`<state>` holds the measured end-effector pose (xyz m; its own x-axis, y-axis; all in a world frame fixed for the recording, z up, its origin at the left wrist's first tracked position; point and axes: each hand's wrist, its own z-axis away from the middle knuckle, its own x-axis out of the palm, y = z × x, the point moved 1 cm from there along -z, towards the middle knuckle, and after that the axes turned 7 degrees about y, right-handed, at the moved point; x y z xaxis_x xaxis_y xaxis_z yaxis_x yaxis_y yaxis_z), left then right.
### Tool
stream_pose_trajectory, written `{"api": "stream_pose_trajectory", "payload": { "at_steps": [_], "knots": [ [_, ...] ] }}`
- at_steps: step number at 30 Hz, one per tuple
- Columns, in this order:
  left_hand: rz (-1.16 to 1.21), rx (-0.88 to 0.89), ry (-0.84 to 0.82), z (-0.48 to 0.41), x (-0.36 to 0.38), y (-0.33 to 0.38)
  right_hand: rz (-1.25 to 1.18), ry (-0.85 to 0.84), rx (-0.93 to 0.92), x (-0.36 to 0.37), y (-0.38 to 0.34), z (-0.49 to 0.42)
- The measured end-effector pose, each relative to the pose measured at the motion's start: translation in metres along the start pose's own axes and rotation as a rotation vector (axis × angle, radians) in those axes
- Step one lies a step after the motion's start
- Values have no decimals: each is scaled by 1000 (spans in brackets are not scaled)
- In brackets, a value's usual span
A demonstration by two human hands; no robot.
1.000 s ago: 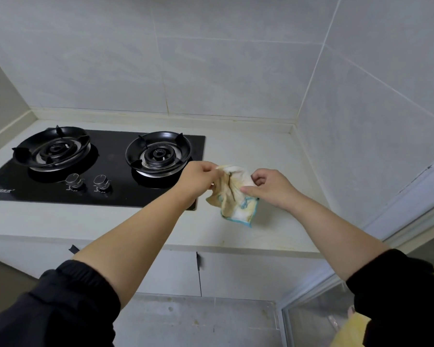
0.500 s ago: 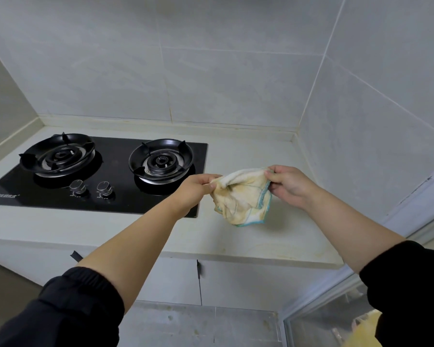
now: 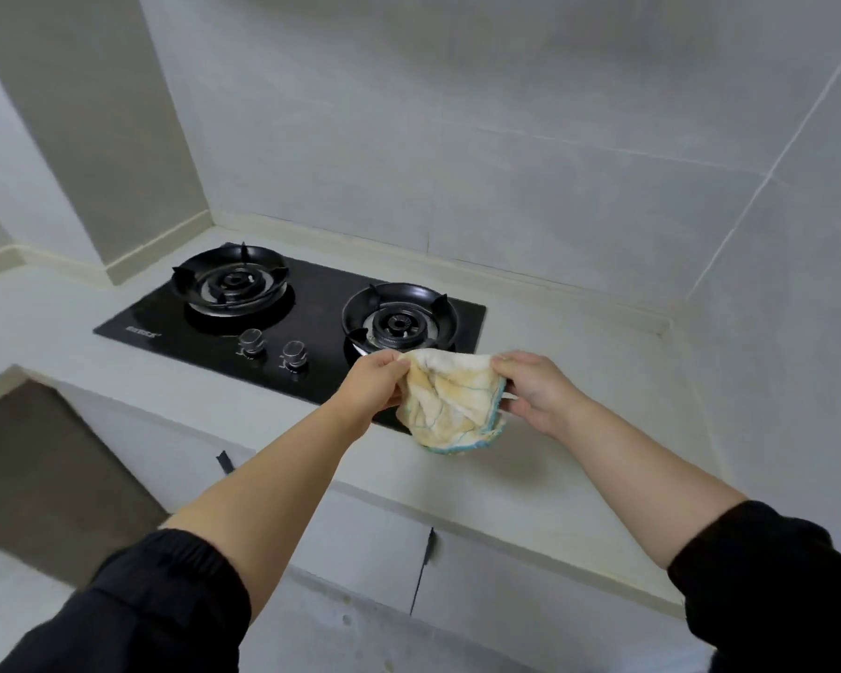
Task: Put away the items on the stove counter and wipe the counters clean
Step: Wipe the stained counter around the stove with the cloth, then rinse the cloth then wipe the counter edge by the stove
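Above the counter's (image 3: 530, 488) near edge, right of the stove (image 3: 312, 327), the left hand (image 3: 377, 381) and right hand (image 3: 535, 388) each pinch a top corner of the cloth (image 3: 450, 405). Bunched a second ago, it now hangs spread. Wiping can likely begin; no items remain on the counter.

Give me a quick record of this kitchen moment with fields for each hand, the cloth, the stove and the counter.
left hand: left hand pinches the cloth's left top edge
right hand: right hand pinches its right top edge
cloth: cloth, cream, yellow-stained, blue trim, hangs between the hands above the counter
stove: black two-burner stove, two knobs, nothing on the burners
counter: pale counter, no loose items visible
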<state>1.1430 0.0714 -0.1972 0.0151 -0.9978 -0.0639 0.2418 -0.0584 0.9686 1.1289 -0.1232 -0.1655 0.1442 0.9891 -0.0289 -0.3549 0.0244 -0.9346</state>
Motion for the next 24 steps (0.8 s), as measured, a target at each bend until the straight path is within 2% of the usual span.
{"api": "stream_pose_trajectory", "payload": {
  "at_steps": [5,8,11,13,19,24],
  "knots": [
    [9,-74,385,18,-134,-24,207,-192,-75,150,12,0],
    [17,-110,569,40,-249,-40,504,-312,-347,266,22,16],
    [63,-136,746,70,-374,-55,786,-540,-542,387,32,50],
    [93,-148,839,92,-447,-59,890,-665,-646,460,33,77],
    [209,-178,965,162,-610,-69,910,-770,-894,637,32,149],
    [128,-127,1023,220,-752,-95,870,-940,-899,796,28,185]
  ]
}}
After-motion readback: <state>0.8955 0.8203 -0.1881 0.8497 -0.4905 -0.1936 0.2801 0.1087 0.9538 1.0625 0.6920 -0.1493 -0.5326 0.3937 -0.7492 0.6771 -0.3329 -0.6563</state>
